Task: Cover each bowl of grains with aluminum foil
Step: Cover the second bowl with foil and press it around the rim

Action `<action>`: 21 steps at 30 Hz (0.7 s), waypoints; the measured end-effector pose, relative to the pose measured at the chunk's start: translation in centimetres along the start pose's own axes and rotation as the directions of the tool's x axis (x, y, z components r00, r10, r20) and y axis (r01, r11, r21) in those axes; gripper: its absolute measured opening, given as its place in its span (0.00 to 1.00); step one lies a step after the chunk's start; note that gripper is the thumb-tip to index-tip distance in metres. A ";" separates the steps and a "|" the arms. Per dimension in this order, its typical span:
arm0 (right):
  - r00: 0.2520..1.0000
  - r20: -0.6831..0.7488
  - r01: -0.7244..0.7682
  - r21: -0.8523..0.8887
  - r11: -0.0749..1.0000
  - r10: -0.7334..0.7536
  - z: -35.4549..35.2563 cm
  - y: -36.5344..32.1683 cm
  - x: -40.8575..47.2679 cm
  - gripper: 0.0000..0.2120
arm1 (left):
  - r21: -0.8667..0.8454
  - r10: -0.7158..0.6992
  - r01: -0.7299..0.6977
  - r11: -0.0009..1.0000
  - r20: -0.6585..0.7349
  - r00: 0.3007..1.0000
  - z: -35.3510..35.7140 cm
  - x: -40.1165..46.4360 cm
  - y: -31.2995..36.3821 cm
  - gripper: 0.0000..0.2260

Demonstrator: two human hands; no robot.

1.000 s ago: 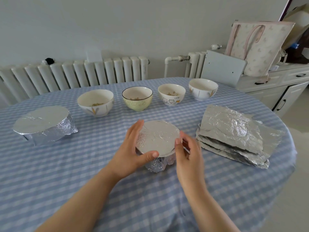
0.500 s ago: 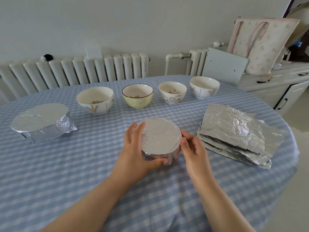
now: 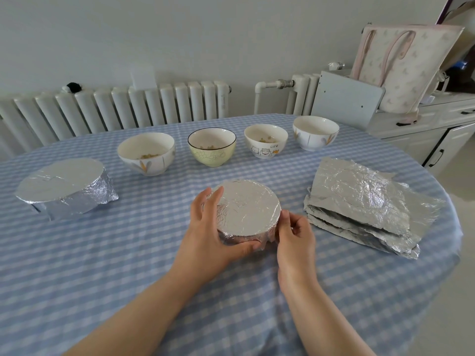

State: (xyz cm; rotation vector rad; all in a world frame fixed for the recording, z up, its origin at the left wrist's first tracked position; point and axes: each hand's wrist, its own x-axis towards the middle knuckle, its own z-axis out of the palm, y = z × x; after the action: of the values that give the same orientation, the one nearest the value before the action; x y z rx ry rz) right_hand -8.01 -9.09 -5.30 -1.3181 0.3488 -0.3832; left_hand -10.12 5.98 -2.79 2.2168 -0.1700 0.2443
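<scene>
A foil-wrapped bowl [image 3: 248,210] sat near the table's centre, its foil top flat and smooth, its sides crumpled, tilted slightly toward the viewer. A larger foil-covered bowl [image 3: 64,187] stood far left. Behind ran a row of four uncovered bowls: a white one [image 3: 146,153] holding grains, a pale yellow one [image 3: 211,147], a small cartoon-printed one [image 3: 265,141], and a white one [image 3: 315,133]. Crinkled foil sheets [image 3: 359,204] lay stacked at right.

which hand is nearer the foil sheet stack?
Right. The right hand is at the right side of the foil-covered bowl, between it and the foil sheet stack. The left hand grips the bowl's left side, farther away.
</scene>
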 end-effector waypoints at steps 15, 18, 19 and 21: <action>0.993 -0.014 -0.115 0.093 0.989 0.117 0.5 -0.6 0.9 0.01 | 0.003 -0.001 0.001 1.000 -0.014 1.000 0.0 0.0 0.2 0.56; 0.993 -0.005 -0.119 0.057 0.991 0.120 0.6 -0.3 1.0 0.04 | 0.002 0.004 -0.004 1.000 -0.013 1.000 0.0 0.0 0.1 0.54; 0.993 -0.005 -0.118 0.042 0.992 0.118 0.6 -0.2 1.0 0.05 | -0.006 0.005 -0.005 1.000 -0.013 1.000 0.0 0.0 0.1 0.54; 0.992 -0.009 -0.123 0.022 0.992 0.123 0.8 -0.2 1.0 0.07 | -0.028 0.011 -0.011 1.000 -0.011 1.000 0.0 0.0 0.1 0.54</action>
State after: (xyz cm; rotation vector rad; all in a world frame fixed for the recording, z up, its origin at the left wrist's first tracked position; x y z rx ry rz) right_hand -6.76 -8.94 -4.95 -1.2672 0.4309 -0.2894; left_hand -10.15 5.92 -2.70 2.1864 -0.1789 0.2590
